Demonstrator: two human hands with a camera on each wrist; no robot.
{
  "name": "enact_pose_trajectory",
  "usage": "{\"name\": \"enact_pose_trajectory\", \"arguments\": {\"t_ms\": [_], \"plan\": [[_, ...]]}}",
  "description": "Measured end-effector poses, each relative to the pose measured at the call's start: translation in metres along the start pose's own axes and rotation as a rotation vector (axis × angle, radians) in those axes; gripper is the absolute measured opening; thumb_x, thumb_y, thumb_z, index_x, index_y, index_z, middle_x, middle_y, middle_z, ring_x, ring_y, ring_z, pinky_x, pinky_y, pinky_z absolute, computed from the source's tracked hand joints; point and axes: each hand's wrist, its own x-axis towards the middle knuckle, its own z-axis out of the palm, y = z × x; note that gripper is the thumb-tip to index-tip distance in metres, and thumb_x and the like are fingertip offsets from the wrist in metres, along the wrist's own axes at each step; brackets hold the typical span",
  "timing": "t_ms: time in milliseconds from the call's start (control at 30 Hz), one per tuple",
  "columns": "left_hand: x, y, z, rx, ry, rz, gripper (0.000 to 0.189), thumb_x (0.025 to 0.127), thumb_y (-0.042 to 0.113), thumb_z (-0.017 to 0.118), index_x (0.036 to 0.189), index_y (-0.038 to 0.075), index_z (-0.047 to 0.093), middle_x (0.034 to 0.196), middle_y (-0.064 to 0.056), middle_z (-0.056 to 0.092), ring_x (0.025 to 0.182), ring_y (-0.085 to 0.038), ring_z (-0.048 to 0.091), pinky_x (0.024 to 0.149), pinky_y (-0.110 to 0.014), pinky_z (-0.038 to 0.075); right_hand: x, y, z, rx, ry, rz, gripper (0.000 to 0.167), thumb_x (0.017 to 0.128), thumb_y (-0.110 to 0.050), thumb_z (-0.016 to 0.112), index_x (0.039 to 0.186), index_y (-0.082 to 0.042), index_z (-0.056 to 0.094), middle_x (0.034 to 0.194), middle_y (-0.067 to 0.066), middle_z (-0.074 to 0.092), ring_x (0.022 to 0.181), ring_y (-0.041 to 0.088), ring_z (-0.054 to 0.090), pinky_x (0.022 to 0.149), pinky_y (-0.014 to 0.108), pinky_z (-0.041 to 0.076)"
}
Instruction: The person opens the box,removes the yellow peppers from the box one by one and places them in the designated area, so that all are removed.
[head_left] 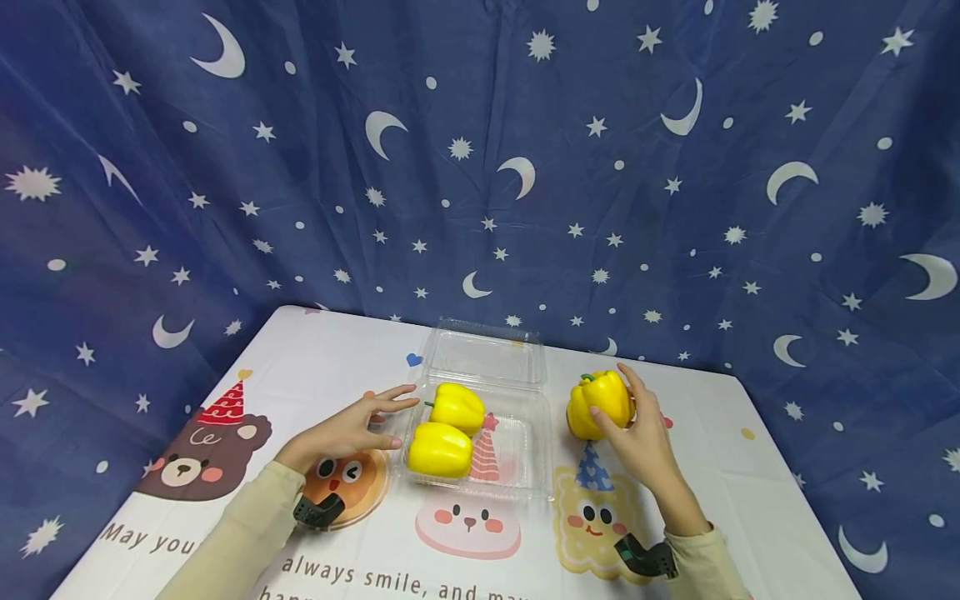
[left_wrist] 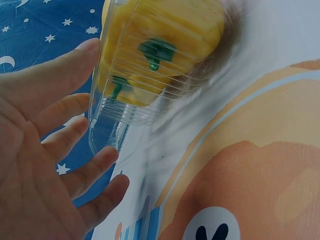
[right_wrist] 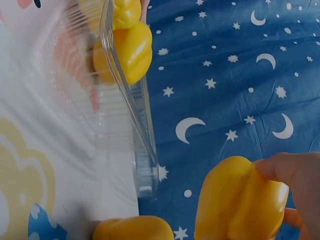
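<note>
A clear plastic clamshell box [head_left: 525,490] lies with its lid folded back. Two yellow bell peppers [head_left: 440,450] sit in its left half, their green stems [left_wrist: 157,52] seen through the wall in the left wrist view. My left hand [head_left: 360,422] is beside the box's left rim, fingers spread and holding nothing. To the right of the box, my right hand [head_left: 643,433] grips another yellow bell pepper [right_wrist: 240,200] between thumb and fingers. Below that one, a further yellow bell pepper [right_wrist: 132,229] shows partly at the bottom edge of the right wrist view; in the head view it is mostly hidden.
A white tablecloth [head_left: 720,475] with cartoon prints and lettering covers the table. Behind it hangs a blue curtain [head_left: 450,200] with moons and stars. The open lid [head_left: 486,354] lies toward the table's back edge.
</note>
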Motion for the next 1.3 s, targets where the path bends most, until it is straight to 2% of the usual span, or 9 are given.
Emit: {"name": "enact_pose_trajectory", "arguments": {"t_ms": [200, 400, 500, 667, 767, 967, 1300], "plan": [[0.000, 0.001, 0.000, -0.025, -0.003, -0.001, 0.069, 0.092, 0.022, 0.073, 0.152, 0.002, 0.044, 0.168, -0.018, 0.023, 0.153, -0.048, 0.020, 0.115, -0.069, 0.034, 0.001, 0.006, -0.006, -0.015, -0.024, 0.023, 0.071, 0.098, -0.028, 0.066, 0.159, -0.018, 0.030, 0.136, 0.028, 0.045, 0.115, 0.037, 0.048, 0.092, 0.054, 0.053], [0.000, 0.001, 0.000, -0.031, -0.004, 0.003, 0.070, 0.092, 0.022, 0.073, 0.151, 0.001, 0.044, 0.168, -0.019, 0.022, 0.154, -0.049, 0.019, 0.115, -0.069, 0.034, 0.002, 0.013, -0.011, -0.005, 0.009, 0.022, 0.067, 0.097, -0.029, 0.067, 0.155, -0.014, 0.036, 0.134, 0.028, 0.046, 0.114, 0.040, 0.051, 0.089, 0.052, 0.053], [0.000, 0.001, 0.000, -0.023, -0.007, 0.006, 0.069, 0.092, 0.022, 0.073, 0.152, 0.002, 0.044, 0.168, -0.020, 0.022, 0.153, -0.049, 0.020, 0.114, -0.069, 0.035, 0.003, 0.017, -0.012, 0.011, 0.030, 0.023, 0.066, 0.097, -0.027, 0.067, 0.153, -0.009, 0.037, 0.135, 0.029, 0.047, 0.113, 0.042, 0.054, 0.087, 0.044, 0.055], [0.000, 0.001, 0.000, -0.006, -0.005, 0.006, 0.069, 0.093, 0.023, 0.072, 0.152, 0.002, 0.044, 0.167, -0.022, 0.022, 0.152, -0.052, 0.020, 0.114, -0.070, 0.035, 0.006, 0.025, -0.017, 0.034, 0.050, 0.055, 0.066, 0.096, -0.026, 0.068, 0.151, -0.005, 0.038, 0.135, 0.028, 0.049, 0.105, 0.040, 0.059, 0.076, 0.017, 0.049], [0.000, 0.001, -0.001, -0.010, -0.001, -0.002, 0.069, 0.093, 0.023, 0.072, 0.152, 0.002, 0.044, 0.167, -0.021, 0.022, 0.152, -0.052, 0.020, 0.114, -0.070, 0.034, 0.009, 0.029, -0.020, 0.039, 0.072, 0.079, 0.067, 0.095, -0.027, 0.069, 0.150, -0.004, 0.040, 0.134, 0.027, 0.050, 0.102, 0.039, 0.059, 0.072, 0.012, 0.047], [0.000, 0.002, 0.000, -0.012, -0.004, -0.014, 0.069, 0.093, 0.023, 0.073, 0.152, 0.003, 0.044, 0.168, -0.019, 0.022, 0.153, -0.050, 0.020, 0.115, -0.069, 0.034, 0.013, 0.038, -0.022, 0.026, 0.117, 0.154, 0.070, 0.093, -0.031, 0.072, 0.148, -0.002, 0.041, 0.136, 0.026, 0.051, 0.101, 0.037, 0.057, 0.072, 0.014, 0.045], [0.000, 0.001, 0.000, -0.022, -0.003, -0.028, 0.070, 0.092, 0.023, 0.073, 0.152, 0.004, 0.044, 0.169, -0.016, 0.022, 0.154, -0.048, 0.019, 0.115, -0.068, 0.034, 0.016, 0.057, -0.017, -0.044, 0.175, 0.209, 0.071, 0.091, -0.035, 0.073, 0.145, 0.000, 0.044, 0.127, 0.027, 0.053, 0.099, 0.038, 0.057, 0.076, 0.029, 0.046]]}}
